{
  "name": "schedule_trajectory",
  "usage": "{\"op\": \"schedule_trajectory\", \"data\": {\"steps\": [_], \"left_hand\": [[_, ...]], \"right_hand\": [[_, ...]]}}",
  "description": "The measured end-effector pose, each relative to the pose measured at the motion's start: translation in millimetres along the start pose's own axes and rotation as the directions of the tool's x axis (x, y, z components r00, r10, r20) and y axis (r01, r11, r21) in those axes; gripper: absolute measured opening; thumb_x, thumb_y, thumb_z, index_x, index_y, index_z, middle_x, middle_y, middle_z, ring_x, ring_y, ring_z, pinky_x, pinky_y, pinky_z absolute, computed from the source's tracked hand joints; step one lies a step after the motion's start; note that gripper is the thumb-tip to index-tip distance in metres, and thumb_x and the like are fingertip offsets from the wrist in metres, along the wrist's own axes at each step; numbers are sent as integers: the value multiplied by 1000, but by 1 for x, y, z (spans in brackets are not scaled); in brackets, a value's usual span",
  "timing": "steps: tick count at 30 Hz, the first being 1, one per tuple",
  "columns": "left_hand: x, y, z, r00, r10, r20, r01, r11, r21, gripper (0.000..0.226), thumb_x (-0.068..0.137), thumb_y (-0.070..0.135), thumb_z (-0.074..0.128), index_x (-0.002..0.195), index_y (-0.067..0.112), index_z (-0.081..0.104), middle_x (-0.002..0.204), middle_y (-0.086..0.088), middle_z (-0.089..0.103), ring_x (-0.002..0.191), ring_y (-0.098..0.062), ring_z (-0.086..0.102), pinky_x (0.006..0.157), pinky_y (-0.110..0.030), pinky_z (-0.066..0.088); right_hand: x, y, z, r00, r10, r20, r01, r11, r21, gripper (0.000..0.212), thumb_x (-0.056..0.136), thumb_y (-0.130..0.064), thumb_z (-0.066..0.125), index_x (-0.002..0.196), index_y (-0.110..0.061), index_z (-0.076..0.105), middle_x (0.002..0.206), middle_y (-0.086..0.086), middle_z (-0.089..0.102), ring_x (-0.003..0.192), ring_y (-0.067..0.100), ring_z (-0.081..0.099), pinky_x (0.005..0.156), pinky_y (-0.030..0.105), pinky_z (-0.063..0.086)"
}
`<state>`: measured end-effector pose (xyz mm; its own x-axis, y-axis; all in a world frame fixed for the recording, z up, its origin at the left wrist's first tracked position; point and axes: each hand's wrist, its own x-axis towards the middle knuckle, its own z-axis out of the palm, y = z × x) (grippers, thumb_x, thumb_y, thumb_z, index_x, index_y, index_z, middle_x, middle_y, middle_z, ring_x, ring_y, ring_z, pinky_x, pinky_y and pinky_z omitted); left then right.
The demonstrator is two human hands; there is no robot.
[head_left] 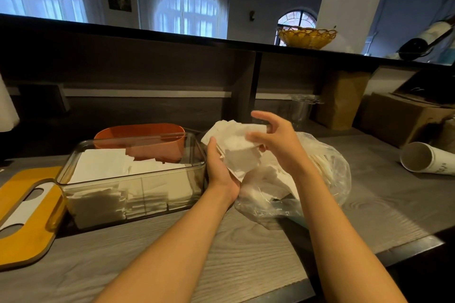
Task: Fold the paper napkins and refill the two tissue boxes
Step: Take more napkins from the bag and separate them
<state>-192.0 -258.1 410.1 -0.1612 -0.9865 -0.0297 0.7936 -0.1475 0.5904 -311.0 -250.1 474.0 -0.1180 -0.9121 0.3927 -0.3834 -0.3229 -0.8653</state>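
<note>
**Napkins held just right of the clear box**

The clear tissue box [130, 174], long axis left-right, is part-filled with folded white stacks; the orange box [140, 139] stands behind. The left hand [219, 170], nearer it, cradles soft paper napkins [236, 145]. The right hand [275, 138], fingers half-spread, pinches their top edge above the crinkly plastic bag [307, 179].

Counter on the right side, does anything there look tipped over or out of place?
Yes. A paper cup lies on its side near the counter's right edge, open mouth facing left, instead of standing upright. Nothing looks spilled from it.
</note>
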Motion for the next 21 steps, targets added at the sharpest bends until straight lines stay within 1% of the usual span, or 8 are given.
{"op": "schedule_trajectory", "data": {"steps": [2, 4, 7, 10, 13, 16, 19, 21], "left_hand": [[-2, 1, 1, 1000, -17, 19, 16, 999, 49, 48, 101, 55, 37, 118, 21, 68, 102, -9, 77, 84, -25, 74, 71, -37, 58], [-4, 1, 2, 999, -30, 12, 28, 994, 108, 38, 100, 46, 47, 124, 22, 65, 105, -9, 77, 90, -27, 73, 75, -41, 58], [0, -3, 1, 1000, -1, -3, 2, 988, 158, 37, 98, 32, 57, 134, 23, 59, 119, -15, 72, 105, -34, 69, 84, -48, 58], [-1, -2, 3, 1000, -13, 18, 10, 994, 109, 35, 100, 39, 50, 128, 22, 63, 116, -14, 73, 102, -32, 69, 89, -48, 55], [-1, -1, 1, 999, -26, 29, 24, 996, 82, 43, 101, 51, 42, 122, 22, 66, 108, -11, 75, 97, -29, 69, 85, -44, 55], [-2, -1, 2, 1000, -27, -2, 27, 997, 70, 49, 100, 56, 40, 125, 22, 65, 106, -11, 75, 95, -29, 69, 80, -42, 56], [-2, -1, 1, 999, -29, -25, 30, 998, 45, 50, 99, 57, 41, 128, 24, 64, 117, -13, 73, 103, -32, 68, 84, -45, 57], [-1, -2, 1, 999, -31, -37, 32, 999, 37, 51, 98, 57, 43, 129, 24, 66, 119, -13, 72, 108, -33, 67, 90, -48, 55]], "right_hand": [[2, 4, 5, 1000, -11, 3, 12, 987, -158, 43, 88, -16, 75, 128, -27, 64, 106, -3, 66, 84, 9, 63, 61, 15, 52], [4, 9, 8, 999, -48, 1, 48, 978, -201, 33, 90, -18, 73, 122, -26, 68, 112, -4, 68, 92, 12, 66, 69, 18, 56], [4, 11, 10, 996, -92, -1, 89, 963, -254, 21, 94, -20, 68, 115, -20, 71, 101, -1, 72, 86, 14, 69, 69, 23, 58], [6, 12, 12, 993, -119, -9, 110, 945, -307, 19, 100, -23, 59, 110, -14, 72, 99, -2, 71, 85, 12, 66, 64, 21, 51], [3, 9, 13, 988, -142, -54, 123, 956, -265, 15, 102, -22, 52, 100, -18, 67, 91, -9, 64, 83, 9, 63, 60, 19, 50], [3, 8, 9, 961, -223, -160, 192, 963, -190, 13, 99, -19, 58, 99, -22, 71, 89, -21, 63, 85, -1, 61, 68, 15, 51], [6, 6, 4, 943, -207, -262, 200, 978, -52, 12, 96, -19, 64, 100, -23, 75, 108, -14, 65, 96, -2, 60, 77, 14, 53], [5, 1, 3, 947, -169, -274, 198, 977, 79, 15, 97, -16, 62, 91, -25, 72, 101, -9, 68, 89, -4, 63, 72, 12, 52]]}}
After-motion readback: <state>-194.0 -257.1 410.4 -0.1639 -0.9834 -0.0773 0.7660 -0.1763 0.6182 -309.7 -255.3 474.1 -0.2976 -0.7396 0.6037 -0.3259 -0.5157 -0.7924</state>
